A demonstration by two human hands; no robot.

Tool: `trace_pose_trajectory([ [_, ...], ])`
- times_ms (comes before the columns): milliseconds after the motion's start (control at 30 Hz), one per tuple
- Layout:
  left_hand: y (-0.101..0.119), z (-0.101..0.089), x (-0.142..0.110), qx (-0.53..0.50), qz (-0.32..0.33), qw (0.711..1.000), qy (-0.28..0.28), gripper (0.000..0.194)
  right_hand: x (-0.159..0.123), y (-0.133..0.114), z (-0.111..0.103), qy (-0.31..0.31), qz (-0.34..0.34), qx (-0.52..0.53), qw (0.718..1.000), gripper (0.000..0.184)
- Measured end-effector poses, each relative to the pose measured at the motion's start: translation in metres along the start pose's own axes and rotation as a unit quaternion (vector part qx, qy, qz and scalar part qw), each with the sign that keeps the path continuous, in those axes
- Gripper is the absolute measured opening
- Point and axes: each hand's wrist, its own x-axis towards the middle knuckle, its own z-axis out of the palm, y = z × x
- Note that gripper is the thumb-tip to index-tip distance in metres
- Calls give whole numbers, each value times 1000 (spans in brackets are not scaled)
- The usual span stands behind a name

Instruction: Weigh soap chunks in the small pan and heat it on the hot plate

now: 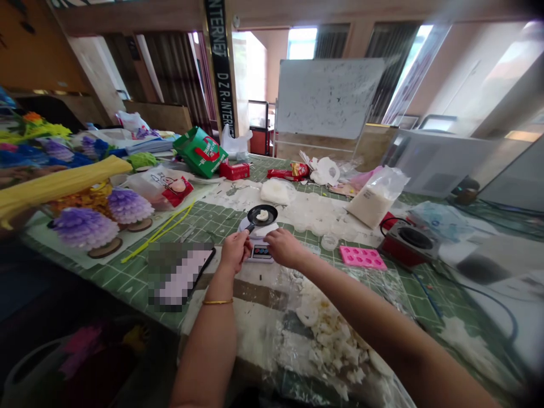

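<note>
- Far left, you have purple paper flowers [85,228] on round wooden discs [105,247], with a folded yellow paper strip [55,184] above them.
- Just right of those, yellow pipe cleaners [157,232] lie on the green grid cutting mat [216,226], beside a pixelated black-edged object [181,277] too blurred to name.
- Your left hand [235,251], wearing a gold bangle [217,301], is curled nearly closed around the handle of a small black frying pan [272,211].
- That pan sits on the white platform of a digital kitchen scale [260,253], and a white lump of dough [262,215] lies in its middle.
- Your right hand [285,248] is open, with relaxed fingers [272,238] reaching toward the scale's platform. It has hold of nothing that you can see, and it sits just beside the pan.
- Below your right arm, crumbled white pieces [331,334] lie on a plastic sheet [293,294].
- Farther right, a pink silicone mould [362,257] lies on the mat, below a clear bag of white powder or grain [374,198].
- Far right, a red-and-black electric hot plate [410,241] stands on the mat.
</note>
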Motion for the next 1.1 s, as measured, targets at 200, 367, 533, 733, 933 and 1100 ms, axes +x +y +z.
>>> trace_pose_trajectory([
  [200, -1, -4, 3, 3, 1, 1000, 19, 26, 17, -7, 20, -13, -18, -38, 999, 47],
  [367, 0, -6, 5, -10, 1, 1000, 26, 27, 30, 6, 25, -74, -15, -62, 995, 54],
  [533, 3, -7, 5, -31, 23, 998, 50, 27, 29, 0, 20, -71, -32, -83, 994, 48],
  [733, 2, -5, 5, -28, 22, 998, 59, 26, 34, -20, 11, -21, -92, -78, 992, 32],
  [933, 3, -3, 3, -25, 14, 998, 49, 27, 40, -14, 19, -26, -109, -71, 991, 37],
  [1100, 8, -4, 0, -50, 43, 996, 53, 27, 37, -8, 27, -48, -100, -58, 992, 35],
])
